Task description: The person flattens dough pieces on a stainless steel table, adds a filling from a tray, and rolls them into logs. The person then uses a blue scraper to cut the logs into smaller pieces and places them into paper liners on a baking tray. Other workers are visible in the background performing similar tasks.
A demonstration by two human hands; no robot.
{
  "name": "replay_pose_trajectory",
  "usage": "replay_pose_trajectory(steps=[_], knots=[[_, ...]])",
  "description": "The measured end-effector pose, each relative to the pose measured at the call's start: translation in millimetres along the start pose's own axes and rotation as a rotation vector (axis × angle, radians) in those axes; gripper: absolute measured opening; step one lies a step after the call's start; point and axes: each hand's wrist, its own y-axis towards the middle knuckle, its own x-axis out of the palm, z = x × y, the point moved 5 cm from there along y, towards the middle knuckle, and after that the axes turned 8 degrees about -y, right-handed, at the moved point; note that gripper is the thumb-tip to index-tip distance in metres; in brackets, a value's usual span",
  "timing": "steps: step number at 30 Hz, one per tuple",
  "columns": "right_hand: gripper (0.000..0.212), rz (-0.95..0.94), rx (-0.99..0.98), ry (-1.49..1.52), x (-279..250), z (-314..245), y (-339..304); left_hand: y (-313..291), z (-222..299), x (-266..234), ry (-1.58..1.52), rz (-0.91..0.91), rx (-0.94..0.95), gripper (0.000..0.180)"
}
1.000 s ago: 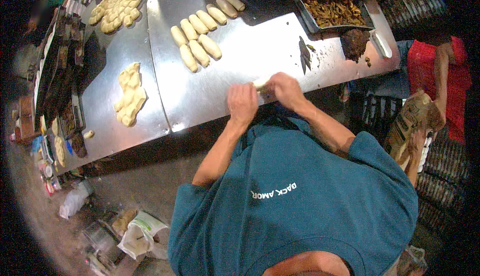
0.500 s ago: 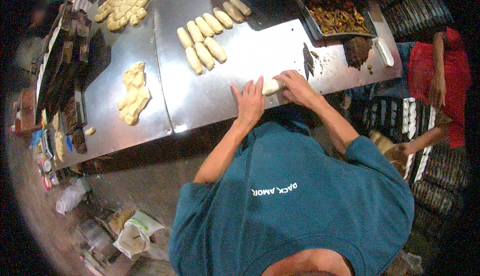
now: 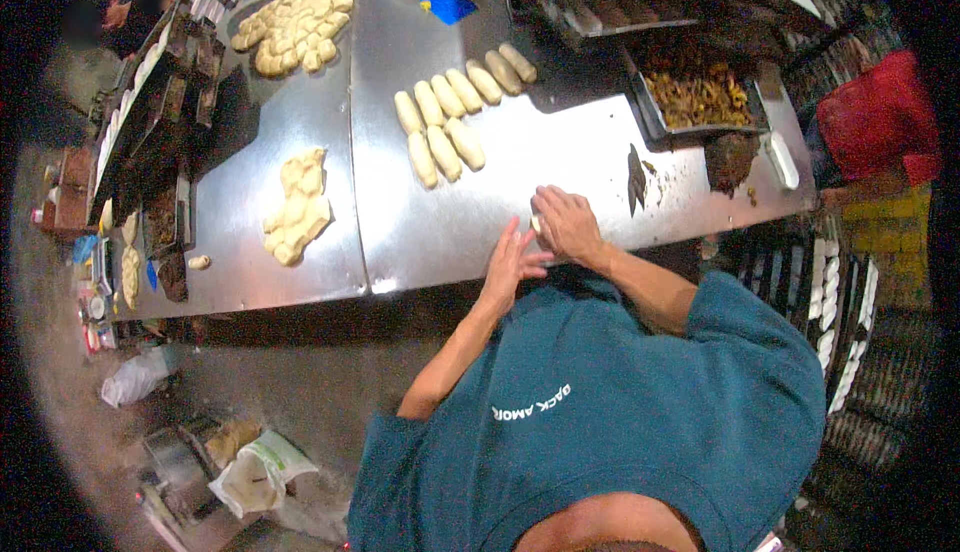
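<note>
My right hand curls over a pale dough roll near the table's front edge; only a small end of the roll shows beside the fingers. Close on its left, my left hand has its fingers apart and appears to hold nothing. Whether its fingertips touch the roll, I cannot tell. Farther up the metal table, several shaped dough rolls lie in two rows. To the right of my hands are a dark flat strip and scattered crumbs.
A metal tray of brownish-yellow filling stands at the right, beside a dark brown mass and a white container. Flattened dough and a heap of dough pieces lie left. A person in red is at the right.
My hands have come closer together, and the right hand now covers most of the dough roll. The view has shifted, so the table's contents appear lower and farther right.
</note>
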Motion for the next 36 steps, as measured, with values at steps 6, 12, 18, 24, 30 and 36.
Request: replay_pose_trajectory(steps=[6,12,18,24,30,36], knots=[[0.04,0.064,0.109,-0.077,10.2,30.8,95.6,32.6,61.6,0.0,0.235,0.134,0.296,0.059],[0.047,-0.312,-0.15,0.073,-1.5,22.8,29.0,-40.5,81.6,-81.5,0.425,0.464,0.323,0.04],[0.04,-0.663,0.204,0.408,-0.6,59.6,51.4,-109.3,38.6,-105.2,0.259,0.688,0.421,0.035],[0.034,-0.206,0.334,0.507,15.0,52.8,161.7,-119.4,23.3,-65.6,0.064,0.79,0.385,0.035],[0.036,-0.239,-0.075,0.246,17.4,15.8,79.7,-119.4,-12.2,-76.9,0.219,0.74,0.24,0.036],[0.036,-0.107,0.269,0.33,-83.2,134.0,-68.4,-77.6,19.7,-60.6,0.316,0.718,0.31,0.032]])
